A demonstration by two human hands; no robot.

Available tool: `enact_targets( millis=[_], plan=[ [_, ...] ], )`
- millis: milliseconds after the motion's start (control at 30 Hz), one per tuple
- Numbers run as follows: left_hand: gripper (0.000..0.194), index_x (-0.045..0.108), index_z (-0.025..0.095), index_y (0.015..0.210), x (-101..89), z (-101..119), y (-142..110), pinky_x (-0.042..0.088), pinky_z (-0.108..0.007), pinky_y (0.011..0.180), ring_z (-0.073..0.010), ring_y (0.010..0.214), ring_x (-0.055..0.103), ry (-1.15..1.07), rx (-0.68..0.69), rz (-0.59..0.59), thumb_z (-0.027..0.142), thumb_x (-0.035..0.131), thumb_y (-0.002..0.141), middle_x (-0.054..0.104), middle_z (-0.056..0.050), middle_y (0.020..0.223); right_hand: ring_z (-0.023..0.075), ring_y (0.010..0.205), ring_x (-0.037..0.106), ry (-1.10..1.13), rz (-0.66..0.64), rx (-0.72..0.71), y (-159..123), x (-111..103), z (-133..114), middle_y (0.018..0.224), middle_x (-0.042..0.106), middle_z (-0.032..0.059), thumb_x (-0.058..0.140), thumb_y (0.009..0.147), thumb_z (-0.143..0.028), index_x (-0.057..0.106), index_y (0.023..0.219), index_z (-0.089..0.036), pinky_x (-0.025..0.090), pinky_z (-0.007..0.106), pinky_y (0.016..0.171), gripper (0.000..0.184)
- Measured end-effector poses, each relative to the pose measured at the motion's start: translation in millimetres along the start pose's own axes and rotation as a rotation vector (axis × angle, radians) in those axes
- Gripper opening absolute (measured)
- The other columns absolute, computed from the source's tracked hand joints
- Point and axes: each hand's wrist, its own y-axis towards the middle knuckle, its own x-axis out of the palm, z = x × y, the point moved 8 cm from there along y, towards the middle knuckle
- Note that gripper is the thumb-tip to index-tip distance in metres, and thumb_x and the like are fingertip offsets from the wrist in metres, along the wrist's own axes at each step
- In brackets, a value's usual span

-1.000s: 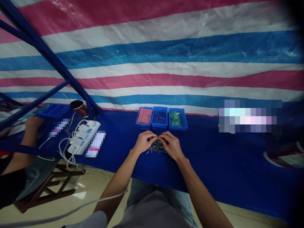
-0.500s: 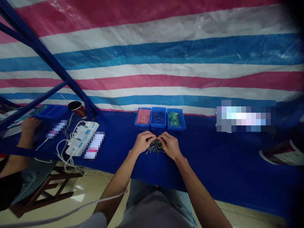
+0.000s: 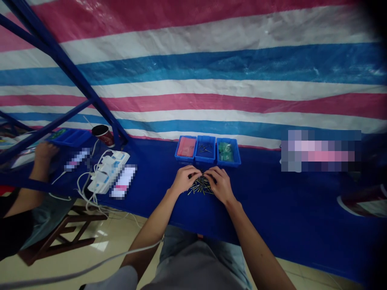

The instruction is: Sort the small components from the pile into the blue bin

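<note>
A co-worker's hand is being rested on the table at 9 o'clock, beyond a power strip. The left hand and right hand are being curled inward, fingertips almost meeting over a pile of metal pins lying between them on the blue cloth; whether pins are being grasped cannot be told. Three blue trays are being kept at 12 o'clock.

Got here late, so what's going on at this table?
A person's left hand and right hand meet over a loose pile of thin metal pins on a blue table cover. Behind them stand three blue trays, the middle one holding similar pins. At far left, a co-worker's hand rests near a power strip.
</note>
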Motion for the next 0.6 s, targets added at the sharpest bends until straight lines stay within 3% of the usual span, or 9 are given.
enact_targets(
  millis=[600],
  plan=[
    [0.021,0.076,0.017,0.09,-0.9,0.2,1.5,0.045,-0.024,0.063,-0.012,0.066,0.059,-0.012,-0.027,-0.002,0.034,0.064,0.093,0.07,-0.005,0.084,0.0198,0.09,0.066,0.027,-0.022,-0.028,-0.8,5.0,0.1,0.1,0.071,0.0055,0.054,0.101,-0.029,0.071,0.103,-0.024,0.044,0.036,0.078,0.017]
  ],
)
